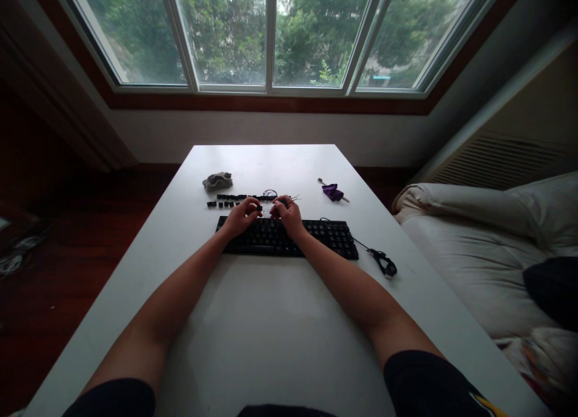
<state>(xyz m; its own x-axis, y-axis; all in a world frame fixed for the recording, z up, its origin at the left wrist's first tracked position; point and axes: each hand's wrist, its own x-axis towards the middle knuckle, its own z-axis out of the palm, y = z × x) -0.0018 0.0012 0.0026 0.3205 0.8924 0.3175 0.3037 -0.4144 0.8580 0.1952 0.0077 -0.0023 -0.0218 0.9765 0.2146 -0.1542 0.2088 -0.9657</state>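
Note:
A black keyboard point(332, 236) lies across the white table in front of me. Over its upper left part, my left hand point(242, 216) pinches a small black keycap point(259, 208). My right hand point(288, 215) is beside it, closed around what looks like a wire keycap puller point(266, 213); thin wires stick out on both sides of the fingers. Loose black keycaps point(219, 204) stand in two rows behind the keyboard, partly hidden by my hands. Both wrists are above the keyboard and cover some of its keys.
A crumpled grey cloth point(217, 181) lies at the back left of the white table point(271, 321). At the back right is a brush point(320, 181) with a purple cloth point(333, 192). The keyboard's coiled cable point(383, 263) rests to the right. A pale sofa point(469, 266) stands beside the table.

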